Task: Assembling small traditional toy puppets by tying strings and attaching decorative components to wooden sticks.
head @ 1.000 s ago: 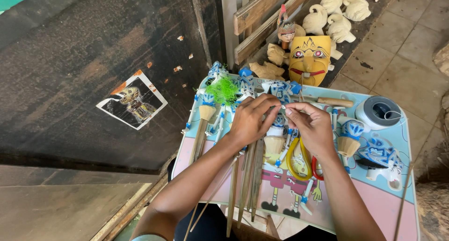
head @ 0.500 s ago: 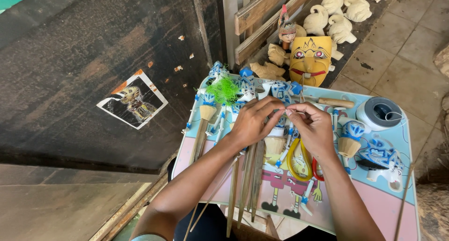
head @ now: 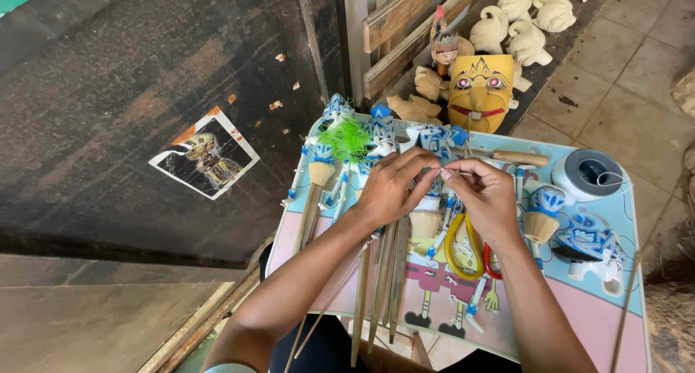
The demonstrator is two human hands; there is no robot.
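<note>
My left hand (head: 391, 186) and my right hand (head: 483, 192) meet over the middle of a small pastel-printed table (head: 594, 322). Their fingertips pinch a thin pale thread (head: 439, 171) between them, just above a blue-and-white wooden rod puppet (head: 427, 225). Several more puppet parts on wooden sticks (head: 381, 286) lie under my left wrist. Yellow and red loops of scissor handles (head: 463, 250) lie below my right palm. A spool of pale thread (head: 585, 175) stands at the table's right side.
A yellow carved mask (head: 480, 91) leans behind the table, with unpainted carved wooden figures (head: 523, 26) beyond it. A tuft of green fibre (head: 345, 138) and a wooden-handled tool (head: 517, 158) lie on the table. A dark wooden wall with a puppet picture (head: 204, 154) stands left.
Both hands stay together at the same spot over the table; only the fingertips have shifted slightly on the thread.
</note>
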